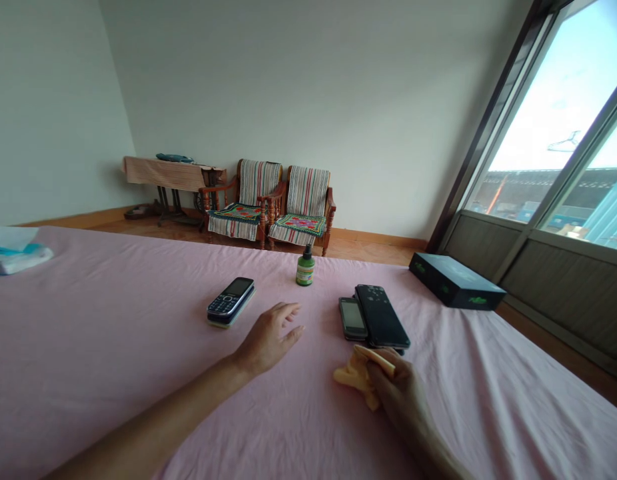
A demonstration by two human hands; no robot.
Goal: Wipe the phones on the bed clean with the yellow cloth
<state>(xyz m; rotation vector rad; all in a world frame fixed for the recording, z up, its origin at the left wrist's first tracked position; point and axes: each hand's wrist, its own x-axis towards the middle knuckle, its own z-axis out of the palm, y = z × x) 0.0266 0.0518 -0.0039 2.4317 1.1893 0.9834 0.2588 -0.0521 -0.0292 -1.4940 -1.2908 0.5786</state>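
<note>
My right hand (396,383) is closed around a crumpled yellow cloth (357,375), just in front of the phones on the right. There a small grey phone (353,318) leans against a larger black phone or case (382,317) with a pale pattern at its far end. My left hand (271,337) hovers over the pink sheet with its fingers apart and nothing in them. To its left lies a keypad phone (231,297), stacked on something flat with a pale edge. A green spray bottle (305,267) with a black top stands upright beyond both hands.
The pink sheet (138,320) covers the whole surface. A black box (456,280) sits at the right edge, and a white and blue packet (18,257) at the far left. Beyond are two wooden armchairs (301,200), a cloth-covered table (163,173) and a window (553,120).
</note>
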